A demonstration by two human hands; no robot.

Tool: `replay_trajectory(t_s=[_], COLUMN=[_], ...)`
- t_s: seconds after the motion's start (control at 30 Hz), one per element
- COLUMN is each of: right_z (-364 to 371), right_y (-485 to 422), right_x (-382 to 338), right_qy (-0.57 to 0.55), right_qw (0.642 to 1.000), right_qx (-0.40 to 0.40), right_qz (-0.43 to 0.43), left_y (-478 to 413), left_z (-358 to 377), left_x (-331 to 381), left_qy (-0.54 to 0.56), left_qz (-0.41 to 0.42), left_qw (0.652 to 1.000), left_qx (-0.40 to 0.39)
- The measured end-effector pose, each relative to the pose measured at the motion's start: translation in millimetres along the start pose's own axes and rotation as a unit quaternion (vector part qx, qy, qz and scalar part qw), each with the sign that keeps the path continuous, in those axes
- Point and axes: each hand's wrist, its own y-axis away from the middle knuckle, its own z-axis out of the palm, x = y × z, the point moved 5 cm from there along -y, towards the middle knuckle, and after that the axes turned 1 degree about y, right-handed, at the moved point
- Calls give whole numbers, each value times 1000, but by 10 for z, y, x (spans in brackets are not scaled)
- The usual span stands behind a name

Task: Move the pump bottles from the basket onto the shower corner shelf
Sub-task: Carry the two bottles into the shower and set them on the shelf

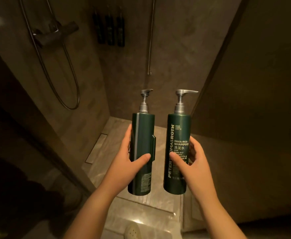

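Note:
I hold two dark green pump bottles upright in front of me over the shower floor. My left hand (130, 160) grips the left pump bottle (143, 135), whose back faces me with a small clip on its side. My right hand (192, 161) grips the right pump bottle (178, 133), labelled shampoo, its silver pump spout pointing right. The bottles stand side by side, a small gap apart. No basket and no corner shelf is in view.
Three dark bottles (109, 28) hang in a wall holder high on the back wall. A shower valve with a looping hose (55, 34) is on the left wall. A thin rail (150, 40) runs down the back wall. A floor drain (132, 232) lies below.

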Motion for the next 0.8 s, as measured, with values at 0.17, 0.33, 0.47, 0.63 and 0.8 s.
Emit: replay_trajectory(t_s=[0.17, 0.33, 0.47, 0.63, 0.8], right_z=[398, 885, 1342, 1921, 2354], right_y=[-701, -1312, -1913, -2792, -3644], right_x=[-59, -22, -61, -229, -557], right_qy=[-26, -38, -56, -60, -70], right_qw=[999, 995, 987, 968, 940], right_qx=[-33, -93, -151, -238, -323], right_qz=[-4, 0, -11, -48, -82], left_y=[-637, -1046, -1417, -2010, -2585], left_z=[-321, -741, -1082, -1435, -1638], left_x=[30, -37, -72, -8, 207], left_qy=[-25, -36, -33, -48, -44], left_qz=[8, -11, -19, -16, -13], left_qw=[999, 996, 989, 971, 947], left_qx=[22, 76, 144, 234, 319])
